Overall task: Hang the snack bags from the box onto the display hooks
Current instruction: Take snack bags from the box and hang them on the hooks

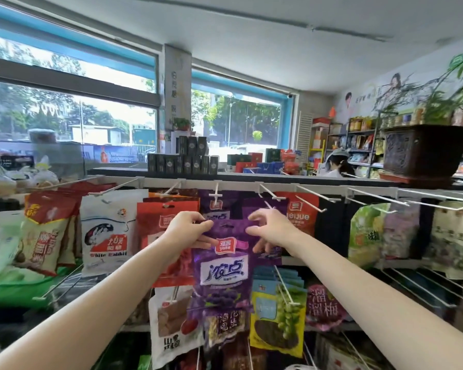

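Both hands, left hand [190, 231] and right hand [269, 231], pinch the upright purple snack bag [225, 265] by its top corners, hang hole just below the white display hook [216, 192].

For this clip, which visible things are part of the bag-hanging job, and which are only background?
Part of the job:
- purple snack bag, pinched at its top corners
- left hand
- right hand
- display hook above the bag
- purple bags already hanging behind it

Background:
- white rabbit bag
- potted plant
- dark boxes stacked on the counter
- window
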`<action>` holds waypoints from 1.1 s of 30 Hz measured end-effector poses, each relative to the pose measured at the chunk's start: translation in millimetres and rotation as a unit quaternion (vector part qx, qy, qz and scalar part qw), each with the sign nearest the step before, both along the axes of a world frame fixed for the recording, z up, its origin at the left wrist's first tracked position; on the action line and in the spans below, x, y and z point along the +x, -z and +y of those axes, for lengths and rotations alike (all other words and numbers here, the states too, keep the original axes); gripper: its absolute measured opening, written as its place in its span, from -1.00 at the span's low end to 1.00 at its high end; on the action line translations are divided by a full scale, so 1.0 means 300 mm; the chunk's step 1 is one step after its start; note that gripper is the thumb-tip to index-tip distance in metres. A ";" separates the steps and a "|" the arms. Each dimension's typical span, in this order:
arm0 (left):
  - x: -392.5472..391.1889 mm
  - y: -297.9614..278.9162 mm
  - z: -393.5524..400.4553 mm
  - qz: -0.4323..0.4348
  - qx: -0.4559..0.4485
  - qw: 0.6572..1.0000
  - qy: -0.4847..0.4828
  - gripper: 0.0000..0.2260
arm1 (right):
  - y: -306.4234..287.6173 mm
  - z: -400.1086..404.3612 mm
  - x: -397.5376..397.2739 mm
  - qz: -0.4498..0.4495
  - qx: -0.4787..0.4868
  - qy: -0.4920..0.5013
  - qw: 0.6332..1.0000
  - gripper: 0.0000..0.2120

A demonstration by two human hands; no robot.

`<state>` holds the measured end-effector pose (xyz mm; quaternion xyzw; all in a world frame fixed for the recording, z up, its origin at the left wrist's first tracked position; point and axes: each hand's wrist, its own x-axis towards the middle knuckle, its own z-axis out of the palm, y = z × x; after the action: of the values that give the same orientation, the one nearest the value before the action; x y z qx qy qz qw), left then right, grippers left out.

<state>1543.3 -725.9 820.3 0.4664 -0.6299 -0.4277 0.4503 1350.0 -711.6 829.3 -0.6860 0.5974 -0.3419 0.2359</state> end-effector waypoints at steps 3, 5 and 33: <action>-0.009 -0.003 -0.061 -0.005 -0.023 1.000 -0.005 -0.86 | -0.037 -0.011 0.037 -0.023 -0.027 -0.068 0.997 -0.62; -0.007 -0.006 -0.094 0.007 -0.029 1.000 -0.008 -0.86 | -0.048 -0.029 0.064 0.004 0.002 -0.076 0.997 -0.58; 0.010 0.097 -0.502 -0.289 -0.292 0.911 0.021 -0.42 | 0.002 -0.544 0.236 0.087 -0.160 0.230 0.956 -0.84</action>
<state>1546.4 -876.4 791.2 0.4039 -0.8390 -0.0801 0.3557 1420.7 -874.7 828.7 -0.5858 0.6946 -0.4172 -0.0146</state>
